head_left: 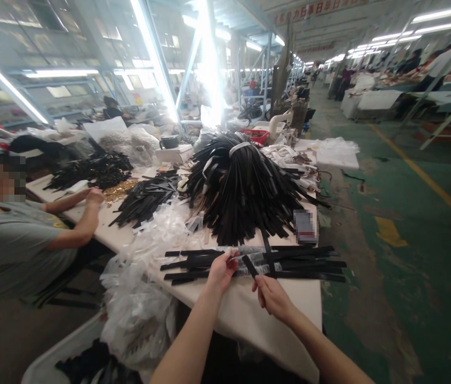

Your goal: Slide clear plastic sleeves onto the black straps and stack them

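My right hand (272, 296) is closed around a short black strap (249, 264), whose free end points up and left toward my other hand. Just left of it, my left hand (222, 271) has its thumb and fingers pinched together; what lies between them is too small to make out. Beneath both hands, several long black straps (309, 265) lie side by side across the table, with clear plastic wrap (263, 266) about their middles. Behind them rises a large bundle of black straps (245, 186), bound with a pale band near its top. One strap hangs from it toward the row.
The pale table (265, 333) ends close on my right. A blurred card-like thing (305, 226) lies by the bundle. Crumpled clear plastic (137, 298) spills over the left edge above a white bin (45, 357). A seated co-worker (21, 240) handles small things near gold pieces (120, 191).
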A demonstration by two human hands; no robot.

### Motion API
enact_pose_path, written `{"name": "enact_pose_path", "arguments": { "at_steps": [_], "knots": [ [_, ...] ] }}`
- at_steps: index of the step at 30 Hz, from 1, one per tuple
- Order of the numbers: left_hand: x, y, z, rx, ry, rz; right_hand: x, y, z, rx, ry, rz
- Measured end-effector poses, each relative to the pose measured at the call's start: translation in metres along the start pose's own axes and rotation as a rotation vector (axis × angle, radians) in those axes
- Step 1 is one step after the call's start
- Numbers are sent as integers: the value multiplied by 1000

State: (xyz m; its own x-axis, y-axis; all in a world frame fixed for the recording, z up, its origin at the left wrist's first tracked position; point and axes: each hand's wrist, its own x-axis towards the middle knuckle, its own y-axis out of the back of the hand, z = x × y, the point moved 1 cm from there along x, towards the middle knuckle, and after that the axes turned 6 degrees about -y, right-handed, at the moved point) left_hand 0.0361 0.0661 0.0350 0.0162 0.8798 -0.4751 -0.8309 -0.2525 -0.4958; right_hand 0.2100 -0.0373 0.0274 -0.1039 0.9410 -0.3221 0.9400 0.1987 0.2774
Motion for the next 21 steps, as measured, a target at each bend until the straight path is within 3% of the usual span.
{"name": "enact_pose_path", "arguments": {
  "at_steps": [4, 8, 15, 21],
  "knots": [
    [-1, -5, -10, 30, -33, 3, 24, -11, -11, 3, 32, 37],
    [-3, -8, -13, 59, -63, 2, 30, -14, -11, -23, 11, 25],
    [-8, -17, -16, 101, -98, 4, 32, 6, -6, -127, 33, 91],
    [-18, -31, -18, 136, -79, -26, 27, 23, -7, -180, 27, 39]
  ]
}}
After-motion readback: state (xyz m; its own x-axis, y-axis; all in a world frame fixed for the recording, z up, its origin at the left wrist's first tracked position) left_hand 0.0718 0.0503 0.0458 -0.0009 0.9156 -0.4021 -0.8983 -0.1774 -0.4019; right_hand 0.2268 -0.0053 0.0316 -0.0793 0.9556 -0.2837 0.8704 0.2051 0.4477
